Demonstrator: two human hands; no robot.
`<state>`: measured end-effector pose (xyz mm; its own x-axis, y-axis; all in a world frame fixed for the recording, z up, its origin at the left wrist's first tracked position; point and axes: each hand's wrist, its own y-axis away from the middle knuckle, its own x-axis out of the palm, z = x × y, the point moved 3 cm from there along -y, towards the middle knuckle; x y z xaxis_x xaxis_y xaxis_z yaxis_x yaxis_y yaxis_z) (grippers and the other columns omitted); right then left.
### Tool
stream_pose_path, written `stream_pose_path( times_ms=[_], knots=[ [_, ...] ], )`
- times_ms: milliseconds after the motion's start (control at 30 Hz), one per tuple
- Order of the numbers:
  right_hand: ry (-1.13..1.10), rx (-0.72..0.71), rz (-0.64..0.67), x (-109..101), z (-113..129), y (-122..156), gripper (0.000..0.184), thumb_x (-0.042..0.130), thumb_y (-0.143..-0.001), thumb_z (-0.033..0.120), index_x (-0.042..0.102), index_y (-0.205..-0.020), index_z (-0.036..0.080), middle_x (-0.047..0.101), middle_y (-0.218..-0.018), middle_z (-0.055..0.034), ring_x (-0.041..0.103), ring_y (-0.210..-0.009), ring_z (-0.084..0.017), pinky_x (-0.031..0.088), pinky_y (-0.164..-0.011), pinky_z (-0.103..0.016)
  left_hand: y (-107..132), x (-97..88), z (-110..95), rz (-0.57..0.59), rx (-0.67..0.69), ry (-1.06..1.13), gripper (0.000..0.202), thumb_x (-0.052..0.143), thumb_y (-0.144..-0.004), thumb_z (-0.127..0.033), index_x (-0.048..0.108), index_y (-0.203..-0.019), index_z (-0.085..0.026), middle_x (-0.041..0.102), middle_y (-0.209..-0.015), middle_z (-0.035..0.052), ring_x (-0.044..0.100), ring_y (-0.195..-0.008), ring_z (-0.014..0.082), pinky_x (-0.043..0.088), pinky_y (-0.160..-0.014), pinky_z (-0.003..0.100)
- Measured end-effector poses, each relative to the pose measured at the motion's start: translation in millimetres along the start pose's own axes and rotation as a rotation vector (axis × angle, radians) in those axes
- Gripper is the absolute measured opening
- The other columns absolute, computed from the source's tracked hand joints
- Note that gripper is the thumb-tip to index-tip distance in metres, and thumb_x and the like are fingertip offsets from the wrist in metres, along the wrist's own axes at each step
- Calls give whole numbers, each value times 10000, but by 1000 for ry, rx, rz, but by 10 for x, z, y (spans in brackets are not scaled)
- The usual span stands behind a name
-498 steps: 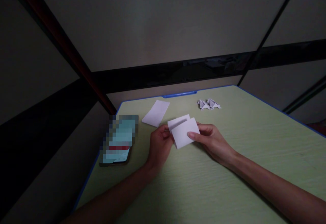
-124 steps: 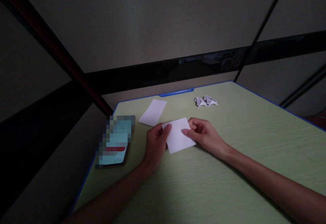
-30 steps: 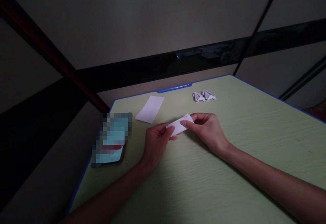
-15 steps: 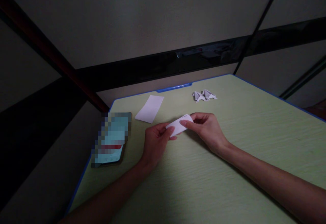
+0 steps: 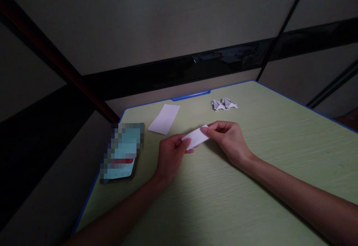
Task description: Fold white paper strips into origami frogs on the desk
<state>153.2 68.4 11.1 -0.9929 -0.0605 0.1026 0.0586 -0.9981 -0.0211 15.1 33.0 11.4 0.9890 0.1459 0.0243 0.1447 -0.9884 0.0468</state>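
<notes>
A small folded piece of white paper [image 5: 195,138] is held between both hands above the table, tilted with its right end higher in the picture. My left hand [image 5: 171,156] pinches its left end, thumb on top and fingers beneath. At the upper right corner my right hand [image 5: 228,137] grips it between thumb and fingers. The undersides of the paper and some fingertips are hidden. Beyond the hands, two folded white paper figures [image 5: 224,104] sit side by side on the table. A flat sheet of white paper [image 5: 165,119] lies behind my left hand.
A phone [image 5: 123,154], partly pixelated, lies near the left edge of the light green table [image 5: 223,205]. The table has a blue rim, with a blue strip [image 5: 191,96] at its far edge. A cabinet wall [image 5: 173,22] with a dark band rises behind.
My right thumb and fingers have shifted slightly up along the folded paper's right end, and its right edge now looks flatter. My left hand has barely moved.
</notes>
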Motion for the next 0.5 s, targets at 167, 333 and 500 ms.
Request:
stream_pose_path(
  times_ms=[167, 333, 500],
  knots=[
    [59, -42, 9, -5, -4, -7, 179, 641, -581, 270, 542, -525, 133, 574, -530, -5, 467, -454, -75, 350, -446, -224, -3, 11, 17, 39, -6, 1, 257, 608, -620, -293, 649, -782, -98, 673, -636, 50, 617, -544, 151, 488, -528, 233],
    [9, -107, 3, 2, 20, -2, 216, 652, -562, 221, 447, -567, 154, 519, -495, 42, 453, -435, -55, 355, -446, -204, -2, 12, 24, 55, -16, -20, 246, 629, -596, -274, 648, -757, -88, 665, -600, 44, 605, -501, 141, 469, -504, 215],
    [-69, 52, 183, 88, -9, 34, 444, 679, -500, 189, 386, -833, 194, 549, -508, 68, 521, -441, -96, 394, -436, -211, 5, 8, 9, 53, 26, -50, 202, 617, -605, -253, 652, -738, -106, 657, -576, 23, 599, -505, 136, 466, -519, 221]
  ],
)
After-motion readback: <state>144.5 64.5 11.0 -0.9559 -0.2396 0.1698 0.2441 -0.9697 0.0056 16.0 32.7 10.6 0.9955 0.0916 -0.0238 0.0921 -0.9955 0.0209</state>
